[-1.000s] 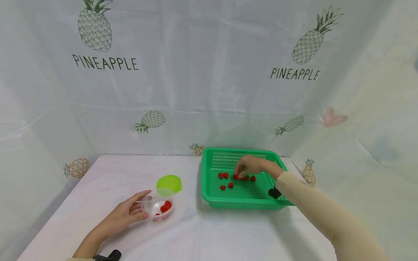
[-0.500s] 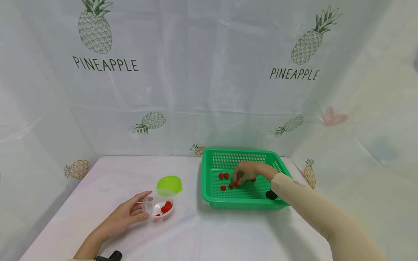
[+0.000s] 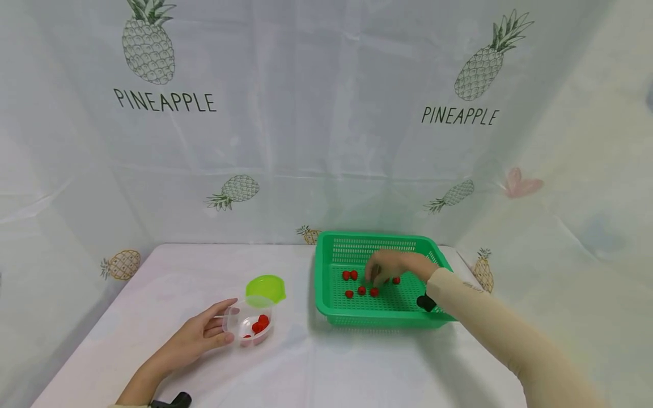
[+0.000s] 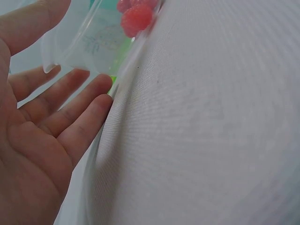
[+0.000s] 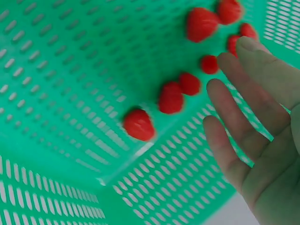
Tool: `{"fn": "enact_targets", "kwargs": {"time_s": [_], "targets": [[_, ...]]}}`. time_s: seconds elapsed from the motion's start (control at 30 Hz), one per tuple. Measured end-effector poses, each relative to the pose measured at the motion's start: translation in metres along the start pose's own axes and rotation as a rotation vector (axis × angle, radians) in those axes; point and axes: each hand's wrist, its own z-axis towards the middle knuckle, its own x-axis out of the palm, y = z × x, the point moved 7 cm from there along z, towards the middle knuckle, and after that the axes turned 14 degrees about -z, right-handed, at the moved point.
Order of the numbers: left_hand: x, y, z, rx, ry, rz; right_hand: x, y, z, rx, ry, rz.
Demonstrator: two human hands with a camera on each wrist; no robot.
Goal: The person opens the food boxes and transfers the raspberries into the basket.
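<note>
Left hand (image 3: 191, 339) resting loosely spread against a clear bowl (image 3: 236, 324) holding red berries (image 3: 260, 324), right hand (image 3: 386, 266) hovering in a green basket (image 3: 388, 321), fingers (image 5: 232, 110) hanging apart, more berries (image 3: 361, 290) lying around, lime lid (image 3: 267, 287) sitting behind the bowl

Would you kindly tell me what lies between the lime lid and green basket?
Only bare white table lies between the lid and the basket in the head view.

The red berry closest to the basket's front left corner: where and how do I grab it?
Pinch the red berry by its round sides, coming down from above, I think. It's small and roundish, lies low inside the walled green basket, and a gap separates it from the other berries.
</note>
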Motion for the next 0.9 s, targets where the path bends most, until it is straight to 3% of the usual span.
{"fn": "enact_targets", "kwargs": {"time_s": [0.13, 0.3, 0.57, 0.7, 0.9], "targets": [[-0.001, -0.003, 0.0, 0.003, -0.008, 0.02, -0.019, 0.013, -0.011, -0.055, -0.045, -0.037], [-0.003, -0.003, -0.001, -0.008, -0.023, 0.04, -0.042, 0.041, -0.023, -0.149, -0.182, -0.117], [-0.004, -0.003, 0.001, 0.003, -0.024, 0.038, -0.073, 0.104, -0.049, -0.148, -0.446, -0.065], [-0.006, -0.003, 0.002, 0.014, -0.023, 0.048, -0.073, 0.132, -0.049, -0.116, -0.533, 0.024], [-0.002, 0.0, 0.001, -0.014, -0.011, 0.026, -0.058, 0.169, -0.035, -0.126, -0.562, 0.1]]}}
